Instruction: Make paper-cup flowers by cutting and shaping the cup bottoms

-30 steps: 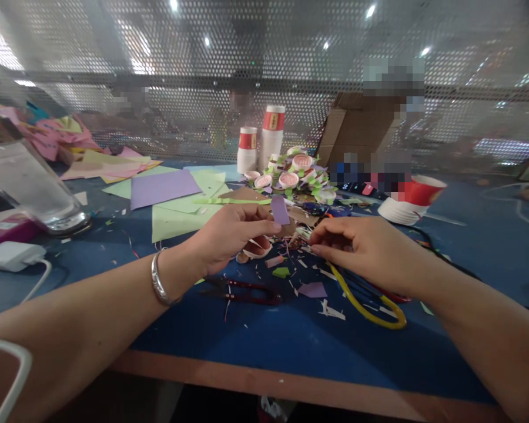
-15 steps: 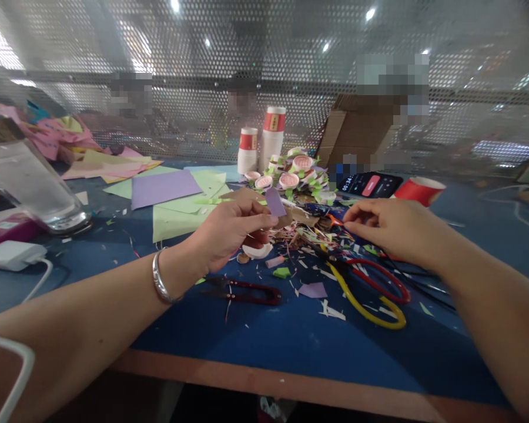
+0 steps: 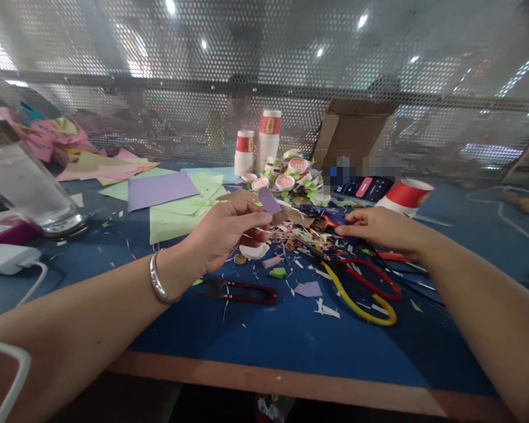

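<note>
My left hand (image 3: 235, 226) pinches a small purple paper strip (image 3: 270, 201) between thumb and fingers, over the scraps in the middle. My right hand (image 3: 374, 226) is closed, its bent fingers at a dark blue tool with an orange part, which looks like a glue gun (image 3: 330, 221); the fingers hide much of it. Below that hand lie scissors (image 3: 361, 296) with one red and one yellow handle. Thread snips (image 3: 247, 291) rest below my left hand. Behind both hands stands a cluster of pink-topped cup pieces (image 3: 286, 179) with green and purple paper bits.
Stacked paper cups (image 3: 270, 141) stand at the back, with a cardboard box (image 3: 352, 132) to their right. A phone (image 3: 364, 187) and a red-and-white cup (image 3: 408, 197) sit at right. Purple paper (image 3: 161, 191), a glass mug (image 3: 30, 182) and a white charger (image 3: 11, 258) occupy the left.
My right hand has moved slightly left and closer to the blue and orange tool. The left hand still pinches the purple strip, now tilted more. The whole view has shifted a little.
</note>
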### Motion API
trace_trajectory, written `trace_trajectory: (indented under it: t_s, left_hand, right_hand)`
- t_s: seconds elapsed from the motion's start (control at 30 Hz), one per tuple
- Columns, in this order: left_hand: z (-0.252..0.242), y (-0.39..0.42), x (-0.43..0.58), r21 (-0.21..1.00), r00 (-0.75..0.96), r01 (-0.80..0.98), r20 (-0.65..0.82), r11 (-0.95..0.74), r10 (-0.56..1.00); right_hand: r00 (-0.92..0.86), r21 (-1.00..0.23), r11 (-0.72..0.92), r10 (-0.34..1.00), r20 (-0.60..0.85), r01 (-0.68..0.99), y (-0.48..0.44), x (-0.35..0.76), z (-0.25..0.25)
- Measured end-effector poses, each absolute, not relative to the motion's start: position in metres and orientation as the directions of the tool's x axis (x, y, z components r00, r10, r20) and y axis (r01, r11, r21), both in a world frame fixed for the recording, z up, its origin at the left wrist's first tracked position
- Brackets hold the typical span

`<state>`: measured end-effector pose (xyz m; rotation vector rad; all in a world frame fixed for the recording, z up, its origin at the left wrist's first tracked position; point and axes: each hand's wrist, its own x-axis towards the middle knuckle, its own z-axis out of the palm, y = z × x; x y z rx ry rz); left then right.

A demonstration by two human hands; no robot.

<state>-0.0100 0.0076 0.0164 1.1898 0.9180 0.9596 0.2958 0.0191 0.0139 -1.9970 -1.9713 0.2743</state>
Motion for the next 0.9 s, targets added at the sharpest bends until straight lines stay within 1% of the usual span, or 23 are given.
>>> trace_trajectory:
  t_s: [0.07,0.13,0.2,0.27,0.33,0.43,0.53,0.63,0.8,0.9]
  left_hand:
    - [0.017,0.008,-0.01,0.987,0.317,-0.114,-0.076,0.117,0.946]
    - [0.017,0.008,-0.01,0.985,0.309,-0.123,-0.081,0.124,0.948]
    - [0.016,0.009,-0.01,0.982,0.308,-0.14,-0.077,0.125,0.948]
    - [0.015,0.01,-0.011,0.982,0.32,-0.154,-0.056,0.111,0.946]
    - [0.013,0.012,-0.012,0.983,0.336,-0.158,-0.034,0.092,0.941]
    - [0.011,0.013,-0.014,0.985,0.351,-0.152,-0.021,0.079,0.936]
    - [0.011,0.012,-0.014,0.988,0.356,-0.135,-0.02,0.072,0.934]
    - [0.012,0.012,-0.015,0.992,0.349,-0.109,-0.015,0.057,0.937]
    - [0.012,0.014,-0.015,0.995,0.323,-0.085,-0.023,0.053,0.946]
    - [0.012,0.014,-0.015,0.997,0.315,-0.069,-0.004,0.027,0.949]
  right_hand:
    - [0.067,-0.514,-0.05,0.998,0.016,0.856,0.017,0.292,0.012]
    - [0.101,-0.67,-0.107,0.994,-0.048,0.735,0.012,0.287,0.014]
    - [0.121,-0.794,-0.121,0.991,-0.06,0.596,0.006,0.281,0.018]
    - [0.138,-0.884,-0.108,0.989,-0.05,0.455,0.001,0.277,0.024]
    - [0.153,-0.941,-0.094,0.987,-0.045,0.326,-0.002,0.274,0.029]
    - [0.145,-0.984,-0.072,0.988,-0.049,0.161,-0.005,0.269,0.035]
    - [0.099,-0.998,-0.038,0.995,-0.034,0.045,-0.011,0.26,0.039]
    - [0.062,-1.0,-0.004,0.998,-0.005,-0.013,-0.017,0.252,0.042]
    - [0.028,-0.997,0.05,0.998,0.049,-0.065,-0.022,0.249,0.044]
    - [-0.016,-0.994,0.049,0.999,0.051,-0.101,-0.025,0.247,0.047]
